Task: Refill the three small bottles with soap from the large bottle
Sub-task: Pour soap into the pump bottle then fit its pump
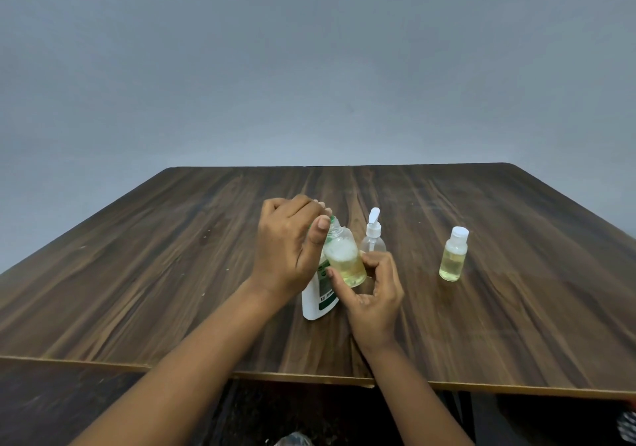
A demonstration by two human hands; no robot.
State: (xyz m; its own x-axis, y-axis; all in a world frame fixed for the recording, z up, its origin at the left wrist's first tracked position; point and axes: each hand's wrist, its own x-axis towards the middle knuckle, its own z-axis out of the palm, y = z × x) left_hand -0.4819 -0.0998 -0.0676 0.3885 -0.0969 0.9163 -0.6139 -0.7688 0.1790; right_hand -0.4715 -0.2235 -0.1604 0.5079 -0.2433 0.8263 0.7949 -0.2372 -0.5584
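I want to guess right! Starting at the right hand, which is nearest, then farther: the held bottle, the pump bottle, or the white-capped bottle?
1. The held bottle: in the right hand itself.
2. The pump bottle: just behind the hand.
3. The white-capped bottle: off to the right, standing alone.

table [172,273]: dark wood-grain | wall [309,67]: plain grey | bottom edge: clear object [292,440], perhaps plastic

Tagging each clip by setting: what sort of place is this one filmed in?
Probably a plain indoor room, perhaps staged for recording. A dark wood-grain table stands before a bare grey wall, and on it are a large bottle, a pump bottle and a capped small bottle.
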